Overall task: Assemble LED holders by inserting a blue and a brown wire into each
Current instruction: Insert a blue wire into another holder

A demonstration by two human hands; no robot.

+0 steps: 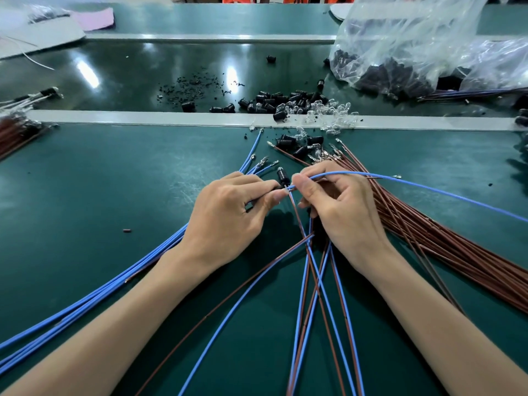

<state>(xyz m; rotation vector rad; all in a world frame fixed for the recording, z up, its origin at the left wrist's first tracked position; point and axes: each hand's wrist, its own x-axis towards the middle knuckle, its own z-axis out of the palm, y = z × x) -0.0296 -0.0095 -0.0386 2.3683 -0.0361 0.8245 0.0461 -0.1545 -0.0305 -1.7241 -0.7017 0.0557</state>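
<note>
My left hand [228, 210] pinches a small black LED holder [283, 177] between thumb and fingers at the centre of the green table. My right hand [340, 204] pinches a blue wire [428, 187] right at the holder's rear end; the wire arcs off to the right. A brown wire [297, 215] runs down from the holder between my hands. Loose blue wires [100, 292] fan out under my left hand. A thick bundle of brown wires [445, 238] lies under and to the right of my right hand.
Several black holders [271, 100] and clear LEDs [334, 110] lie in a heap beyond a grey strip [143, 118]. A plastic bag [414, 47] of holders sits at the back right. Finished wired pieces [17, 132] lie at the left edge. Several joined blue and brown wires [317, 295] trail toward me.
</note>
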